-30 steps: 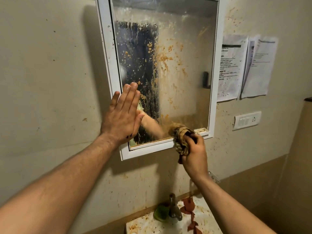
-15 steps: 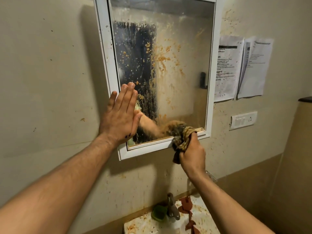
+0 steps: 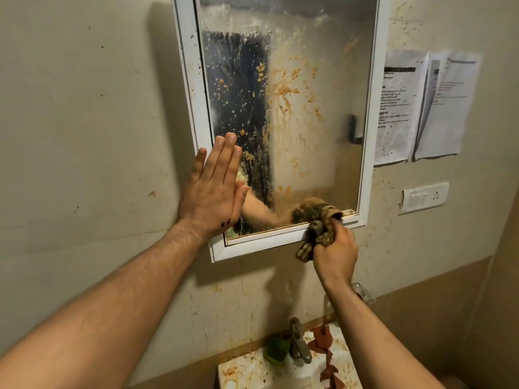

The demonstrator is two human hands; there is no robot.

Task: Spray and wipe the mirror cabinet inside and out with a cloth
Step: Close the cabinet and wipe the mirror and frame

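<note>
Stained beige wall (image 3: 84, 136); the white-framed mirror cabinet (image 3: 368, 136) is shut, its glass (image 3: 309, 108) heavily spattered orange-brown. Soiled sink (image 3: 247, 372) and tap (image 3: 299, 343) below. Papers (image 3: 421, 108) hang to the right.

Left hand (image 3: 213, 192): flat, fingers straight and together, pressing the lower-left frame and glass edge. Same placement as a second ago; I judge it braces the door.

Right hand (image 3: 335, 251): fingers curled tight round the bunched brown cloth (image 3: 317, 226), which presses where the bottom right of the glass meets the lower rail. A tail hangs below the frame.

Change: over the last second the cloth has slipped from the glass just above the rail down onto the rail. Likely short scrubbing strokes at one spot.

Implication: the outside wipe is at an early stage, with most of the glass unwiped and the inside not yet reached. No spray bottle in view.
</note>
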